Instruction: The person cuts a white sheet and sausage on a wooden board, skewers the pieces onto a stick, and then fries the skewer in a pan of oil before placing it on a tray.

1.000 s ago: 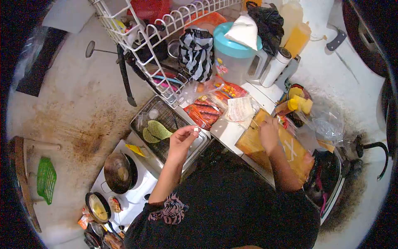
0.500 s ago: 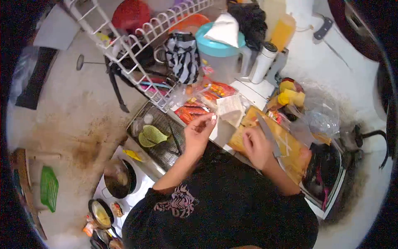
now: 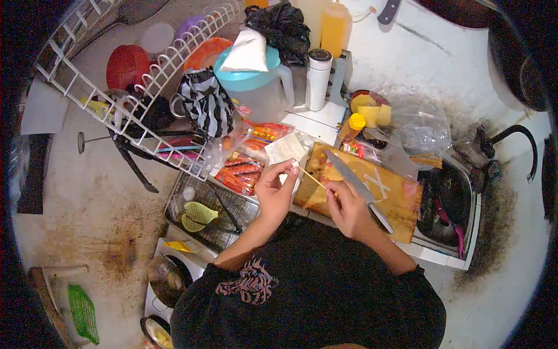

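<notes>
My left hand [image 3: 274,189] pinches a small white piece [image 3: 295,164] between thumb and fingers, just left of the wooden cutting board [image 3: 401,200]. A thin wooden skewer [image 3: 314,180] is held in my right hand [image 3: 347,207], with its tip pointing at the white piece. The skewer tip and the piece look close or touching; I cannot tell which. A long knife [image 3: 356,186] lies diagonally on the board, right beside my right hand.
Red sausage packets [image 3: 241,173] lie left of the board, below a teal-lidded pitcher [image 3: 256,81] and a white dish rack [image 3: 139,110]. A wire tray [image 3: 203,224] holds a green spatula. A sink [image 3: 450,218] with a black faucet is at right; pans sit lower left.
My left hand has carried the white piece from over the wire tray to the board's edge. My right hand has left the board's surface and now holds a skewer up to the piece.
</notes>
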The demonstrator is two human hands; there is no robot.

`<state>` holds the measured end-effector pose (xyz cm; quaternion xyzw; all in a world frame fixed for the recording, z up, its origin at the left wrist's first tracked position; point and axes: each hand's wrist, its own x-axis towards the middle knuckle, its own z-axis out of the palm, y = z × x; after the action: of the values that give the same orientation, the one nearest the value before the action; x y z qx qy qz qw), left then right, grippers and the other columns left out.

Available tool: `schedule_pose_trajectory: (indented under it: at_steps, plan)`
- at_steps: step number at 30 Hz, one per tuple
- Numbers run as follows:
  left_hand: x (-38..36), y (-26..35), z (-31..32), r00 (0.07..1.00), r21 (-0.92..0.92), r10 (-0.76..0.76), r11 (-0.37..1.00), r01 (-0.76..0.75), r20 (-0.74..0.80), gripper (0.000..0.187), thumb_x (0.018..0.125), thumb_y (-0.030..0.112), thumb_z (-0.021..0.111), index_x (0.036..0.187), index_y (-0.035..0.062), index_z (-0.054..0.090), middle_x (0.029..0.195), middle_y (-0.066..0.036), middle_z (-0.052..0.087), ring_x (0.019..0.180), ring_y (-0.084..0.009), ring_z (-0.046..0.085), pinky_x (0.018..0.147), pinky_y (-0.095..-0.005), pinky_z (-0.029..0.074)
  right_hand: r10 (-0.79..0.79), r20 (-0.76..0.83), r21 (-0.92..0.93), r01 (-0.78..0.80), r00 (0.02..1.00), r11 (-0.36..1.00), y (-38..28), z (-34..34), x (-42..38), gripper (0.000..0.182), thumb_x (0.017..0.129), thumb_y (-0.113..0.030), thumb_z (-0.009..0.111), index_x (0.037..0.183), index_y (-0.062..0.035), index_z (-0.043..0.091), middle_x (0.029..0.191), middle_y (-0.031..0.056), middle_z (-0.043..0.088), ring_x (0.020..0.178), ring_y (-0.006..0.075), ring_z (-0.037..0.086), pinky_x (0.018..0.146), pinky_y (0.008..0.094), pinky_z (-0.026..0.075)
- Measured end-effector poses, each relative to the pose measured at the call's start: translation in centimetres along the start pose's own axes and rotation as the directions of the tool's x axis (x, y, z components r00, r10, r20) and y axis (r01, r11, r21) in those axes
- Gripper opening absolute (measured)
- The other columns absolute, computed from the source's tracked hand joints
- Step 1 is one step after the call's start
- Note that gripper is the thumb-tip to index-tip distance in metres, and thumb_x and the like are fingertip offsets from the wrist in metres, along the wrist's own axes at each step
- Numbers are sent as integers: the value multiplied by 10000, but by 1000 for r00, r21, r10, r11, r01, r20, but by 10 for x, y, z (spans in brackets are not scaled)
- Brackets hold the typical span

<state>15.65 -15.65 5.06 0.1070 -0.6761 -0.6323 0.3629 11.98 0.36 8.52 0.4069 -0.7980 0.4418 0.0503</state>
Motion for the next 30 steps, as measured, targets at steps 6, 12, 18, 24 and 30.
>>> schedule_pose_trajectory:
  at_steps: [6, 12, 18, 24, 30]
  plan:
    - [-4, 0, -7, 996, 108, 85, 990, -85, 5, 198, 729, -10, 619, 927, 10, 614, 820, -58, 589, 728, -90, 511, 660, -203, 395, 6, 10, -9, -6, 1000, 1000, -1, 4, -2, 129, 777, -27, 517, 902, -8, 488, 815, 180, 532, 764, 342, 542, 664, 379, 466]
    - [-7, 2, -15, 989, 167, 142, 977, -134, -32, 197, 719, -3, 628, 916, 12, 620, 824, -75, 598, 720, -115, 527, 665, -216, 413, 2, 59, -35, 0, 998, 999, -8, 6, 0, 117, 801, -71, 501, 907, -23, 499, 830, 168, 541, 763, 349, 547, 666, 383, 469]
    - [-11, 1, -24, 987, 222, 145, 967, -128, -63, 187, 714, 3, 632, 901, 7, 623, 826, -92, 605, 731, -134, 547, 671, -234, 427, -18, 73, -33, 21, 997, 999, -9, 12, 1, 126, 805, -82, 498, 922, -36, 505, 825, 157, 544, 730, 333, 558, 632, 388, 471]
    - [-15, 4, -27, 960, 381, 273, 895, -233, -54, 159, 698, 0, 635, 857, 10, 635, 812, -102, 618, 737, -181, 576, 681, -270, 442, 7, 127, -24, -4, 992, 1000, -12, 11, 1, 125, 799, -77, 505, 915, -30, 512, 834, 158, 549, 728, 331, 557, 631, 385, 468]
    - [-15, 5, -29, 919, 436, 393, 824, -363, 23, 158, 693, -12, 628, 848, 14, 636, 813, -109, 626, 736, -215, 591, 678, -285, 446, 32, 90, 55, -37, 995, 998, -8, 18, -1, 123, 787, -66, 516, 897, -12, 518, 825, 163, 558, 759, 324, 554, 649, 373, 457]
